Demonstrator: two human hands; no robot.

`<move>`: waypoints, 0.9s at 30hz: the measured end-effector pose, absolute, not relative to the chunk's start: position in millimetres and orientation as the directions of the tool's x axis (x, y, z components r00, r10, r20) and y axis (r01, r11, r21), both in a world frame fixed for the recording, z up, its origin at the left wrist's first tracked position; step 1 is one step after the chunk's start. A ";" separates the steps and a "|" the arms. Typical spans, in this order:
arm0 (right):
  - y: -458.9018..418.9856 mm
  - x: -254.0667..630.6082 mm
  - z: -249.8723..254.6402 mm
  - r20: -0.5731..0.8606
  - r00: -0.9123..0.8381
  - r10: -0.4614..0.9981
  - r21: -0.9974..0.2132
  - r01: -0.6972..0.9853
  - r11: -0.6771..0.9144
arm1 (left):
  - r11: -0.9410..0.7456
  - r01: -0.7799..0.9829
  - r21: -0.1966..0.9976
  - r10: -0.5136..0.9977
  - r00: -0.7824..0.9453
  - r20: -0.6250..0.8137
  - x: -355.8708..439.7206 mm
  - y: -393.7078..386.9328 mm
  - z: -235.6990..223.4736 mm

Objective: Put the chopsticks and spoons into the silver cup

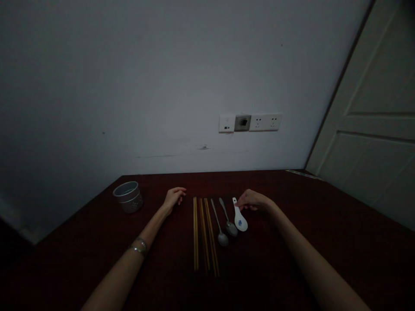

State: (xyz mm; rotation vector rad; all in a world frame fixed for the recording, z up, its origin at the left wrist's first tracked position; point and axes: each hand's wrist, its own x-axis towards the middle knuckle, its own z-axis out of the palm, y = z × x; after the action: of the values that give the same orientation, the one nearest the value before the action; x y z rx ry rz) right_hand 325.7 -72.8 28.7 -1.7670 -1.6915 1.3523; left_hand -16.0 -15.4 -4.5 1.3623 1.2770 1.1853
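My right hand pinches the upper handle of a white ceramic soup spoon with a blue mark in its bowl. Left of that spoon lie two metal spoons, a shorter one and a longer, thin-handled one, bowls toward me. Several wooden chopsticks lie lengthwise in a row beside them. My left hand rests by the far ends of the chopsticks, empty, its fingers loosely bent and apart. A bracelet circles the left wrist.
A round metal container with holes in its side stands at the left on the dark red table. Behind is a pale wall with sockets and a switch. A panelled door is at the right, near a thin strip on the table's back edge.
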 end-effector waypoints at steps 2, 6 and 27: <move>-72.7 325.2 29.3 -0.375 -0.156 0.914 -0.784 0.579 -0.223 | -0.068 0.141 0.988 0.998 0.013 0.067 -16.5 -14.8 -5.3; -73.3 323.1 30.0 -0.342 -0.141 0.929 -0.790 0.578 -0.204 | -0.073 0.152 0.986 0.997 0.015 0.072 -16.9 -14.0 -7.0; -71.5 319.0 27.6 -0.284 -0.073 0.956 -0.817 0.540 -0.202 | -0.067 0.162 0.984 0.998 0.029 0.063 -15.7 -15.0 -5.8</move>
State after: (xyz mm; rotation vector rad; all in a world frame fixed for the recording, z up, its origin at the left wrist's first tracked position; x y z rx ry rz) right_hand 319.0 -71.5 27.6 -1.7510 -1.6065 1.2052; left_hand -15.7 -15.0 -5.8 1.3896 1.2792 1.1574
